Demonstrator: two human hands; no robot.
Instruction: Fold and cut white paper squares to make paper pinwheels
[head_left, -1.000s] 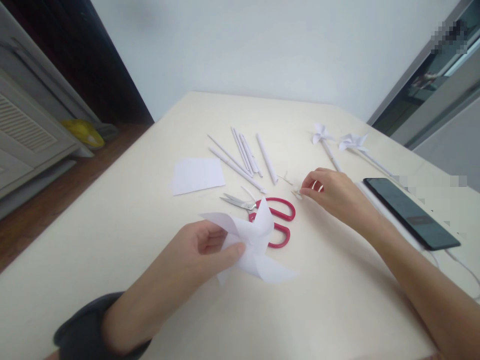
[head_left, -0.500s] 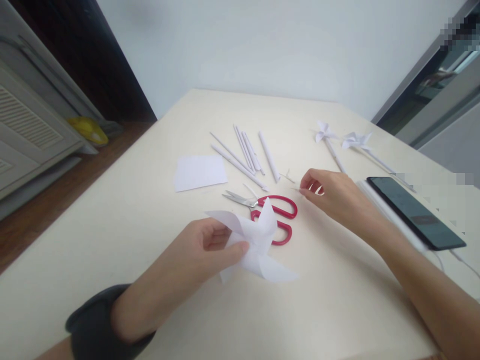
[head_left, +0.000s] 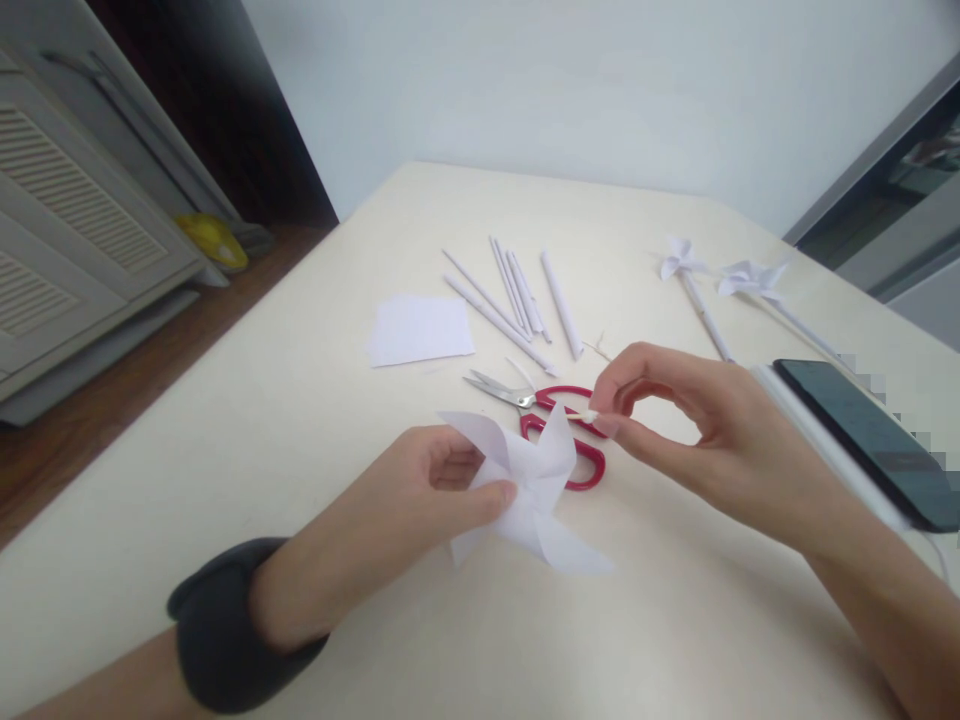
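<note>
The left hand [head_left: 431,500] is clamped on a paper pinwheel [head_left: 538,485], thumb across its front, on the near side of the scissors [head_left: 528,399] and covering part of their red handles. The right hand [head_left: 739,430], apart from the left, pinches a thin stick [head_left: 576,416] with a white end over those handles; whether it touches the pinwheel I cannot tell. Beyond the scissors lie rolled paper tubes [head_left: 562,305], with a sheet of paper [head_left: 421,330] to their left. Well left of the scissors stands a cabinet [head_left: 97,200], louvred doors shut, its contents hidden.
</note>
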